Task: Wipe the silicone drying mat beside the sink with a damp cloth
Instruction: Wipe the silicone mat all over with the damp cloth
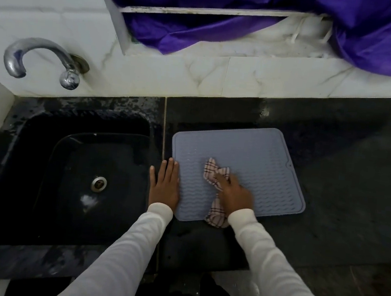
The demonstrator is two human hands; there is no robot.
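Grey-blue silicone, ribbed with fine wavy ridges inside a raised rim, makes up the mat, a rounded rectangle lying flat on the dark, glossy stone desk just right of the black sink. A small notch breaks the mat's right edge. The cloth is soft, thin fabric, pale pink with dark check lines, bunched into a crumpled strip that runs from the middle of the mat toward its near edge, where a loose tail spills onto the rim.

The right hand lies on top of the cloth, its fingers bent over the bunched fabric and pressing it against the ridges; part of the cloth sticks out on the far side of the fingertips, part trails out under the wrist. The left hand lies flat with fingers straight and close together, holding nothing, palm down along the mat's left edge, half on the rim and half on the desk. Both sleeves are white knit.

A curved chrome tap juts from the marble-veined white wall tile far left. Purple satin fabric drapes along the far ledge.
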